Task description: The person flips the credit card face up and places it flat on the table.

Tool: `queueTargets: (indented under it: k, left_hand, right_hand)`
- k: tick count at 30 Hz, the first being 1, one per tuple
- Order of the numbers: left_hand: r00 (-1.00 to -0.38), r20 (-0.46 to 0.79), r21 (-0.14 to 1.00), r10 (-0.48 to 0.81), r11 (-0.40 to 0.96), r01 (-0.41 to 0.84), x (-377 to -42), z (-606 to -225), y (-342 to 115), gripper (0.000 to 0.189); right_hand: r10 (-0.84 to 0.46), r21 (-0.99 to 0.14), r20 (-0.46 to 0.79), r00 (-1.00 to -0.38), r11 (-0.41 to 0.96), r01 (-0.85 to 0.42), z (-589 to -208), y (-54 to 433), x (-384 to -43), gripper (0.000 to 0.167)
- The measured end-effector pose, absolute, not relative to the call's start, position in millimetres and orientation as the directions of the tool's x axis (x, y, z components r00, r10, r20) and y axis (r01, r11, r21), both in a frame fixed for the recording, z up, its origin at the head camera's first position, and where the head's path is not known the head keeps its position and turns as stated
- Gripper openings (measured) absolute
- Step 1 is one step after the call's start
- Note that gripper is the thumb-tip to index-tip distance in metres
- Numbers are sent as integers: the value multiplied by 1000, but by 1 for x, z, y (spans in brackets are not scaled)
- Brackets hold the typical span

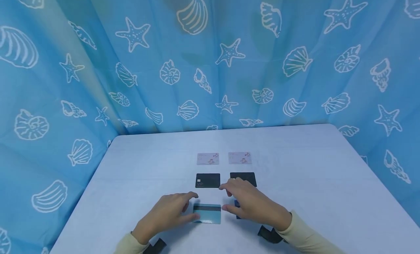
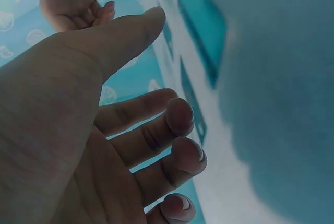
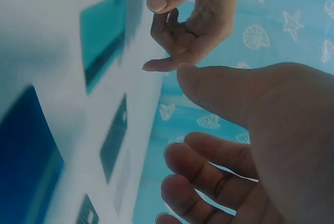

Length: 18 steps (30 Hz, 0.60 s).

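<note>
The empty, relaxed left hand (image 1: pixel 168 212) and right hand (image 1: pixel 250 202) may fumble the light-blue rectangular plastic card (image 1: pixel 209 214) because it lies flat.

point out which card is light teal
The front-row card nearest the left hand; the others are pink cards, black cards and one dark blue card.

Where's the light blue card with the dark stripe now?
In the head view, the light blue card lies just below the black VIP card, left of the dark blue card, between the left hand and right hand.
</note>
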<state>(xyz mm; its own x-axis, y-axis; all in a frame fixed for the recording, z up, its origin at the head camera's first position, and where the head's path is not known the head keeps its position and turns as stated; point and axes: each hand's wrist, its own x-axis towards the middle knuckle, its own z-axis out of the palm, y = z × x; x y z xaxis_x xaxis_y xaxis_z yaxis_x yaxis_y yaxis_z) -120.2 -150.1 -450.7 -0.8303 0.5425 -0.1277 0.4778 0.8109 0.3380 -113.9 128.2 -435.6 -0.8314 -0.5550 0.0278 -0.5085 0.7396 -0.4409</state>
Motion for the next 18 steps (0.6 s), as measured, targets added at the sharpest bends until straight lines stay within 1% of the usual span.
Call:
queueTargets:
  k: [6, 13, 18]
  left_hand:
    - [-819, -154, 345, 552, 807, 479, -115, -457, -151, 60]
    - [-814, -201, 345, 545, 817, 461, -116, -461, -151, 65]
    - [-810, -209, 346, 548, 816, 463, -117, -463, -150, 64]
  right_hand:
    - [-570, -452, -47, -821, 745, -491, -445, 123, -113, 51]
    - [-579, -371, -101, -809, 776, -509, -455, 117, -110, 59]
    - [-578, -356, -111, -808, 782, -511, -456, 116, -108, 61]
